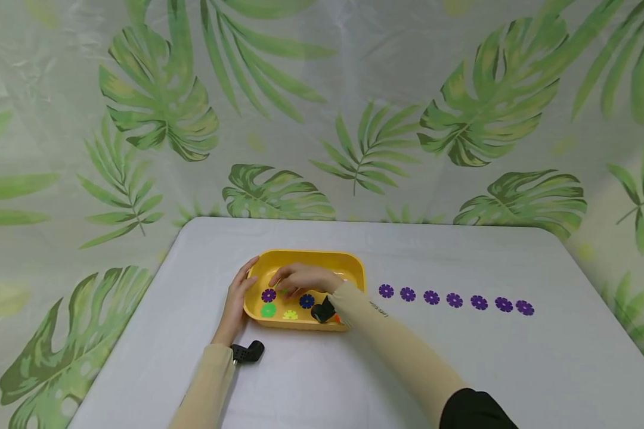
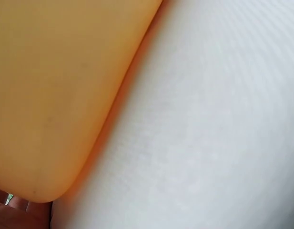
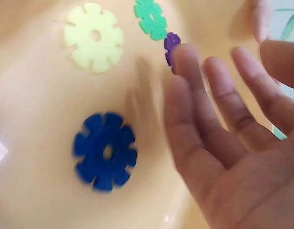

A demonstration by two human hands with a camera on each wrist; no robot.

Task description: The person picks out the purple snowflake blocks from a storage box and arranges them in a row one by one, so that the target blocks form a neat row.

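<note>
A yellow tray (image 1: 311, 325) stands on the table with several flower-shaped notched discs inside. My left hand (image 1: 235, 305) grips the tray's left end, thumb over the rim and fingers along the outer wall. Over the inside of the tray hovers my right hand (image 3: 242, 138), its fingers loosely bent and holding nothing. Its fingertips are close to a purple disc (image 3: 171, 47) in the right wrist view. Around them lie a green disc (image 3: 151, 20), a pale yellow disc (image 3: 93, 38) and a dark blue disc (image 3: 105, 162). An orange-red piece (image 1: 337, 319) is partly hidden by the right wrist.
To the right of the tray, several purple discs (image 1: 454, 300) lie spaced in a row on the white table (image 1: 311, 381). A leaf-patterned curtain (image 1: 354, 107) hangs behind the table's far edge. Each wrist carries a small black camera (image 1: 249, 351).
</note>
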